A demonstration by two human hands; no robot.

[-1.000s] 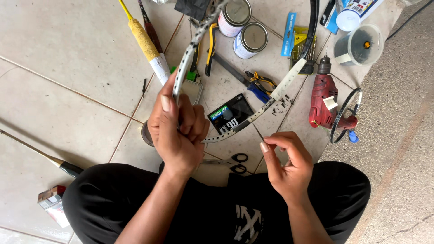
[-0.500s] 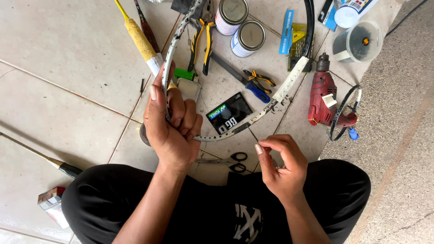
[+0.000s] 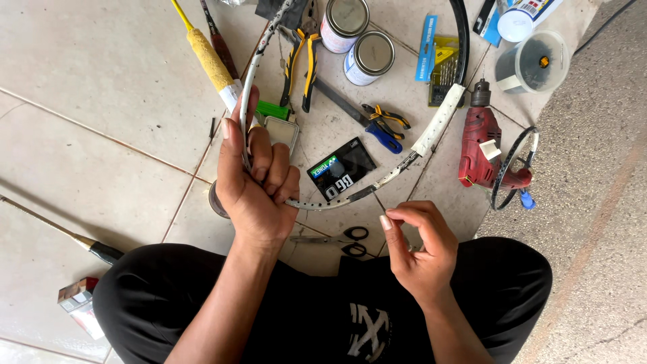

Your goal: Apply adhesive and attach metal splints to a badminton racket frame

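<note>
Racket frame (image 3: 431, 135) rotated further, left hand (image 3: 256, 182) gripping; right hand (image 3: 418, 249) pinching string

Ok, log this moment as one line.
left hand: grips racket frame | right hand: pinches thin string | nearby: scissors, red drill

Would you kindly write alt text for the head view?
A seated person's left hand grips a bare racket frame while the right hand pinches something thin beside it. Pliers, two tins, scissors and a red drill lie on the floor.

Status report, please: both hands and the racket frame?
Left hand grips racket frame. Right hand pinches something thin near it. Scissors below.
</note>
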